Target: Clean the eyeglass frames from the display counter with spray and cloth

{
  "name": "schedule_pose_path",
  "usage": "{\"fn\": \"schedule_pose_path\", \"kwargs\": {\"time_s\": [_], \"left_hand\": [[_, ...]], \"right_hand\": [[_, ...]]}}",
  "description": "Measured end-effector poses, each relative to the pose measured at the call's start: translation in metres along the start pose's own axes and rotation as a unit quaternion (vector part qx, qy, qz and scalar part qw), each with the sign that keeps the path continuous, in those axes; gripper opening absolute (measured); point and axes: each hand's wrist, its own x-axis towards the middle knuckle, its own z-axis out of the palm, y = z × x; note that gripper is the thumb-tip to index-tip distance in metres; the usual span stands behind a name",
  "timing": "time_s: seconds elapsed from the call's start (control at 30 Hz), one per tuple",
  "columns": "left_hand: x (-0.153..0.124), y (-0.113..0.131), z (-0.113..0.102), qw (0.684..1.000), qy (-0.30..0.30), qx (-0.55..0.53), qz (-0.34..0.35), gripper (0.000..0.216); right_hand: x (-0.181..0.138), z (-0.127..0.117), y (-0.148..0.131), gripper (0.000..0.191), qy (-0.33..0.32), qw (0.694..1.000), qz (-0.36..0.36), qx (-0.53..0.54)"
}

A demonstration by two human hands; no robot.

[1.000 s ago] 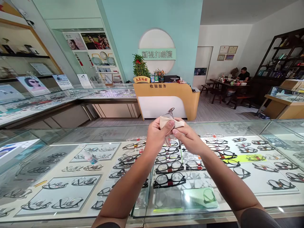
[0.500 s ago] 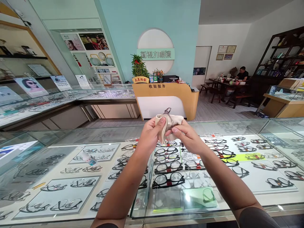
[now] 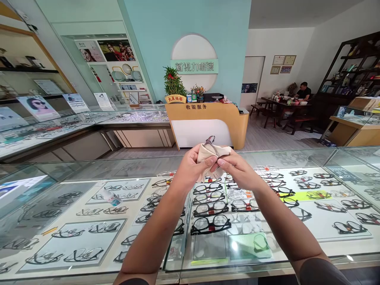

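Head view: at twelve o'clock above the clear glass counter [image 3: 213,270], left hand [image 3: 192,165] and right hand [image 3: 237,167] together gripped slim, grey-rimmed eyeglasses [image 3: 210,140] partly wrapped in soft beige cloth [image 3: 204,152]; wiping seemed begun, unfinished.

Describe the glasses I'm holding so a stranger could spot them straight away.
Find the glass display counter across the foreground. Above it, at mid-picture, the left hand and right hand meet. Between them are the glasses, held in a cream cloth, while other pairs lie in rows below.
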Motion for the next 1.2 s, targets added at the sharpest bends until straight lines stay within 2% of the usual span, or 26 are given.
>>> {"fn": "schedule_pose_path", "kwargs": {"time_s": [0.1, 0.3, 0.53, 0.8, 1.0, 1.2], "left_hand": [[0.0, 0.001, 0.004, 1.0, 0.004, 0.005, 0.008, 0.049], [0.0, 0.001, 0.01, 0.995, 0.066, 0.049, 0.064, 0.045], [-0.004, 0.004, 0.008, 0.998, 0.038, 0.019, 0.04, 0.042], [-0.003, 0.004, 0.009, 0.999, 0.03, -0.021, 0.024, 0.043], [-0.002, -0.003, 0.006, 0.996, 0.067, 0.031, 0.05, 0.041], [-0.001, -0.007, 0.004, 0.996, 0.068, 0.035, 0.054, 0.043]], "right_hand": [[0.0, -0.001, 0.001, 0.051, -0.002, 1.0, 0.007, 0.013], [0.002, -0.001, -0.004, 0.052, -0.01, 0.996, 0.017, 0.082], [0.003, 0.001, -0.005, 0.047, 0.009, 0.992, 0.041, 0.118], [0.002, 0.005, -0.001, 0.043, 0.027, 0.996, 0.019, 0.079], [0.001, 0.003, -0.003, 0.048, -0.007, 0.998, 0.023, 0.062], [-0.002, -0.002, -0.009, 0.045, -0.038, 0.999, 0.032, 0.008]]}}
